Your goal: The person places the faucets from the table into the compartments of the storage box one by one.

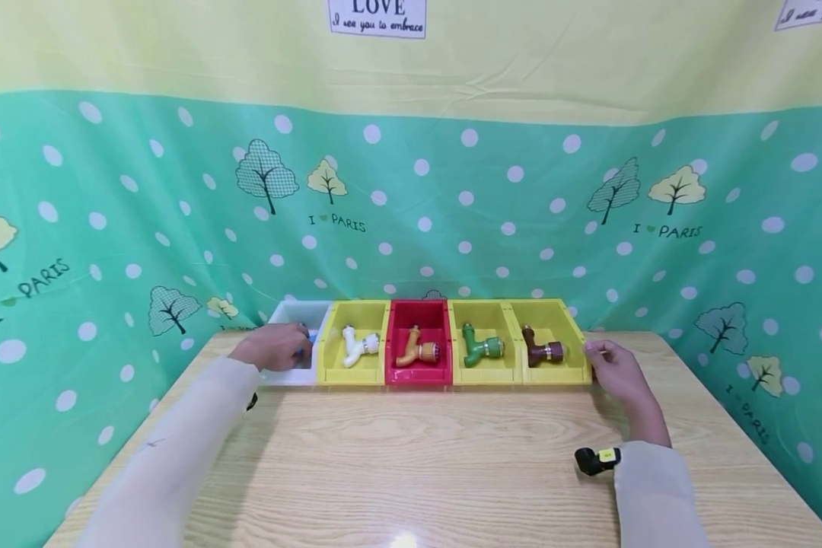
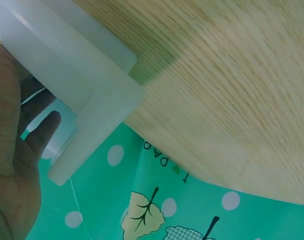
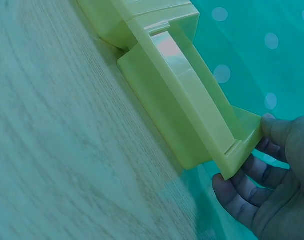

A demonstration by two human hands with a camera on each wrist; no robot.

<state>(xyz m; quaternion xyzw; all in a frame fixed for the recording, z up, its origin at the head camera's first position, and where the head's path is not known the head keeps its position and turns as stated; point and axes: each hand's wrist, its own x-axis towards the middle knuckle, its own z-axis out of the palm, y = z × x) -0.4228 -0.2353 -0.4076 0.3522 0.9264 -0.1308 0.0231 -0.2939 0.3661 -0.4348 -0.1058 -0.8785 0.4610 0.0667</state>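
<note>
Several open-front bins stand joined in a row at the table's back. My left hand (image 1: 274,346) reaches into the white bin (image 1: 301,312) at the left end, its fingers over a blue object (image 1: 312,337), mostly hidden; whether they grip it I cannot tell. In the left wrist view, fingers (image 2: 45,131) show behind the white bin's wall (image 2: 86,85). At the other end, my right hand (image 1: 616,369) pinches the outer edge of the last yellow bin (image 1: 565,316) between thumb and fingers. That bin contains a dark brown tap (image 1: 541,348).
Between the end bins, a yellow bin (image 1: 356,310) contains a white tap (image 1: 358,345), the red bin (image 1: 418,312) an orange tap (image 1: 416,348), and another yellow bin (image 1: 479,310) a green tap (image 1: 481,346). A green dotted curtain (image 1: 438,190) hangs behind the wooden table (image 1: 411,457).
</note>
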